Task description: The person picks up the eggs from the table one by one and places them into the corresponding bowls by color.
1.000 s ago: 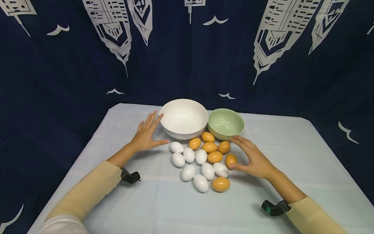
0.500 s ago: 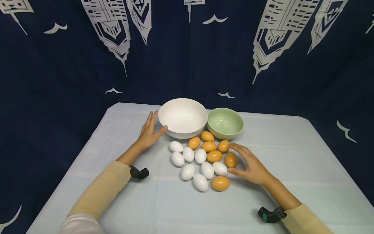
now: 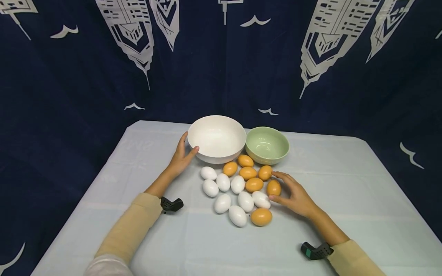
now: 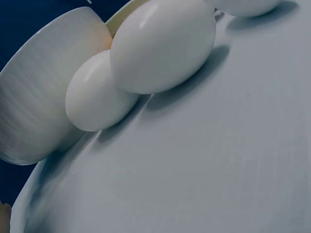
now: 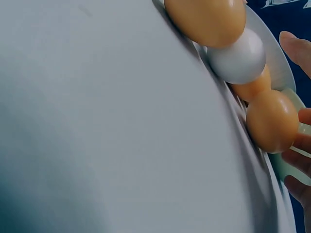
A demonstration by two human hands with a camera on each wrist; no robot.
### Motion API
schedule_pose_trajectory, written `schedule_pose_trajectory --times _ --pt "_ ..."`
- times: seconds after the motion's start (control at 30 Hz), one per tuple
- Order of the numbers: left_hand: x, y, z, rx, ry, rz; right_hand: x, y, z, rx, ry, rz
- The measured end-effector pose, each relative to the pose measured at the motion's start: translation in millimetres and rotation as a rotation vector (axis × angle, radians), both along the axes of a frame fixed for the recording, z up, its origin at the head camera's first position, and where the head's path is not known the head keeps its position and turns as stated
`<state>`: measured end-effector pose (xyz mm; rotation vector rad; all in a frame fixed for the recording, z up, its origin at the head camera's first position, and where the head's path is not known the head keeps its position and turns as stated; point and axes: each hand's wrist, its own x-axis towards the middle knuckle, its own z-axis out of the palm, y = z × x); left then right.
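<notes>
My left hand (image 3: 179,160) is at the left side of the large white bowl (image 3: 217,138), its thumb against the near wall and its fingers fairly straight along the side. My right hand (image 3: 295,193) is spread beside a brown egg (image 3: 274,188), thumb in front and fingers behind, not closed on it. In the right wrist view its fingers (image 5: 302,145) appear at the right edge near a brown egg (image 5: 272,121). Several white eggs (image 3: 222,203) and brown eggs (image 3: 254,184) lie in a loose group between the hands. The left wrist view shows mostly white eggs (image 4: 163,46) and bowl.
A smaller green bowl (image 3: 267,145) stands right of the white one, close beside it. Both bowls are near the far edge of the cloth-covered table (image 3: 207,249). Behind hangs a dark blue curtain (image 3: 221,76) with white prints.
My left hand has moved right and settled against the white bowl. My right hand has shifted slightly, with its thumb lower than before. The eggs and bowls stay where they were.
</notes>
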<state>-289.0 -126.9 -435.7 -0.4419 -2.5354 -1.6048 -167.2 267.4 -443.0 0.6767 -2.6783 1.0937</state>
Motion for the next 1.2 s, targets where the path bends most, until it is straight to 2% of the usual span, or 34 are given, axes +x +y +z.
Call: schedule_pose_trajectory --times 0.13,0.33,0.43,0.7,0.8,0.87,1.03,1.1,1.2 --pt "-1.5 3 -4.2 0.074 0.013 -0.014 -2.5 0 -4.4 -0.038 -0.018 -0.004" --pt "-2.6 8 -7.5 0.205 -0.008 -0.057 -3.7 0 -8.8 -0.079 -0.051 -0.019" --pt "-1.5 10 -7.7 0.278 -0.012 -0.057 -4.7 0 -12.0 -0.093 -0.053 -0.019" --pt "-1.0 16 -12.7 0.401 -0.047 -0.03 -6.2 4 -22.0 -0.157 -0.037 -0.001" --pt "-1.2 17 -14.1 0.458 -0.056 -0.038 -6.1 5 -22.0 -0.185 -0.041 0.006" --pt "4.5 16 -6.7 0.469 -0.076 -0.046 -2.0 1 -14.1 -0.199 -0.05 0.012" --pt "6.3 15 -7.5 0.461 -0.093 -0.054 9.7 -10 4.4 -0.238 -0.057 0.023" --pt "1.3 14 -15.0 0.457 -0.083 -0.052 10.4 -11 3.8 -0.256 -0.054 0.025" --pt "1.8 14 -13.3 0.445 -0.082 -0.06 10.0 -11 3.6 -0.263 -0.052 0.018"
